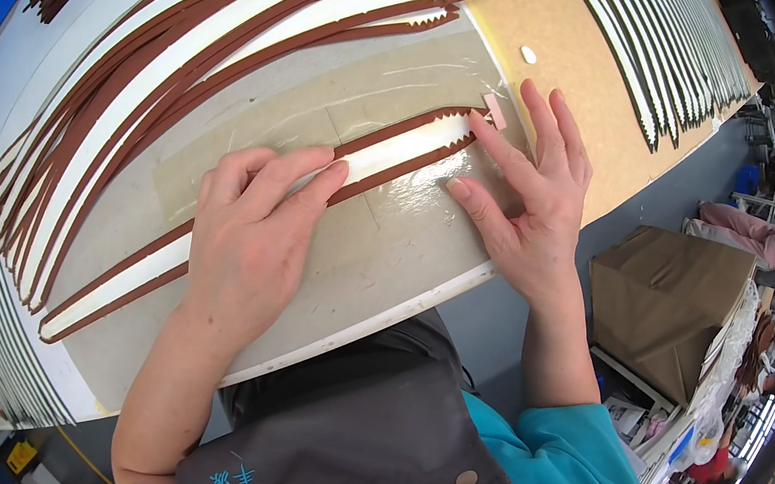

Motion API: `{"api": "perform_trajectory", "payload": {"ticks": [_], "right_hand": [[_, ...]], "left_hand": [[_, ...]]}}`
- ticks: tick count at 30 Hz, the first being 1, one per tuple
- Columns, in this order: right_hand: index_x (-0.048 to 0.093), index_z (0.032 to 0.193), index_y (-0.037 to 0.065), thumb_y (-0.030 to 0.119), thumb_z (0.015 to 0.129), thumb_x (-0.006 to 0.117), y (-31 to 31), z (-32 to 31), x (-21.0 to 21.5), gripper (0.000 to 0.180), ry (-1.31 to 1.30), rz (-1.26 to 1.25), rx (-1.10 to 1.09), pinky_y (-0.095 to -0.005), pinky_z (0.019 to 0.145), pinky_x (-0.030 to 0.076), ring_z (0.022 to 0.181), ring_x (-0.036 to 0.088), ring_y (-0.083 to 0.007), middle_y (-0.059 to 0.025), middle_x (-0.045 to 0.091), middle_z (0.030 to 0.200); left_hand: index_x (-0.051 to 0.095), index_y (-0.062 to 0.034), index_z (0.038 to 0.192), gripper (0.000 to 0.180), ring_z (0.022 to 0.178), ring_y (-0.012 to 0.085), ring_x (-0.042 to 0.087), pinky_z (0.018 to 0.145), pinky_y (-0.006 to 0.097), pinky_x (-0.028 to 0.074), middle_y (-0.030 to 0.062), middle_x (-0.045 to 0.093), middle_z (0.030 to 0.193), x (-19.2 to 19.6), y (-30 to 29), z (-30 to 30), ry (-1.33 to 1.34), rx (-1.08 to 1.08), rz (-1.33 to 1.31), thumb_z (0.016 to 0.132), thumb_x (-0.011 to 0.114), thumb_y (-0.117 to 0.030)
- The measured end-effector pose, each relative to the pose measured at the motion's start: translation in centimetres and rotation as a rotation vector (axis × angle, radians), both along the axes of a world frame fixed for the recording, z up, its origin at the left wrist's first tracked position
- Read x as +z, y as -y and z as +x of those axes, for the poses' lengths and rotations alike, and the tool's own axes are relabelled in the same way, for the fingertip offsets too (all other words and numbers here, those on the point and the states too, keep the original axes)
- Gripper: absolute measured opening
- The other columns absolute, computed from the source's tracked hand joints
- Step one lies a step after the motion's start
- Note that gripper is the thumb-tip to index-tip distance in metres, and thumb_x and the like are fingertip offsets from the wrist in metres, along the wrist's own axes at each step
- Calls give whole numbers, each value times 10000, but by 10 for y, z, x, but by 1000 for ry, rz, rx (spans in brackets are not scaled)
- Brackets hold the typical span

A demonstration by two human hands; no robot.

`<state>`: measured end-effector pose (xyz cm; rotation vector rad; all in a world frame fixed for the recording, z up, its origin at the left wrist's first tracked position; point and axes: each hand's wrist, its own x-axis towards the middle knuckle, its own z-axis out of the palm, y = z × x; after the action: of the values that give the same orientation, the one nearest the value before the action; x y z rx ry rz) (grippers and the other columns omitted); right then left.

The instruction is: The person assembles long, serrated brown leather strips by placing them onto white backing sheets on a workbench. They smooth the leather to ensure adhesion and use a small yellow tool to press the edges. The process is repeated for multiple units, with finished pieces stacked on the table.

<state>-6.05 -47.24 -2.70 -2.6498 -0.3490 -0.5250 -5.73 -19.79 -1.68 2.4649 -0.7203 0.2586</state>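
Near the surface's (pixel 342 280) front edge lies one brown-edged white strip (pixel 405 150); beyond it, a heap (pixel 148 80) of similar strips overlaps past counting; the left hand (pixel 257 219) bends over the strip, fingertips close together, whether pinching cannot be told; the right hand's (pixel 541 209) grip is spread apart, forefinger at the toothed end; one brown box (pixel 661 305) stands beyond the right edge.

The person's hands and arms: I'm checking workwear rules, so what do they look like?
The bare left hand and bare right hand show no gloves, rings or wristwatches. Both forearms are bare too, with teal fabric sleeves ending around the elbows.
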Motion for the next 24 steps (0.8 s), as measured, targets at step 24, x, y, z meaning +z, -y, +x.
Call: {"api": "perform_trajectory", "payload": {"ticks": [24], "right_hand": [[703, 1373, 87, 437, 867, 849, -4, 3, 3, 632, -57, -90, -22, -567, 1200, 310, 1527, 381, -458, -236, 506, 1577]], "left_hand": [[764, -67, 1236, 385, 1095, 312, 577, 990, 398, 483, 67, 708, 1284, 2, -2, 0, -15, -7, 11, 876, 712, 60]]}}
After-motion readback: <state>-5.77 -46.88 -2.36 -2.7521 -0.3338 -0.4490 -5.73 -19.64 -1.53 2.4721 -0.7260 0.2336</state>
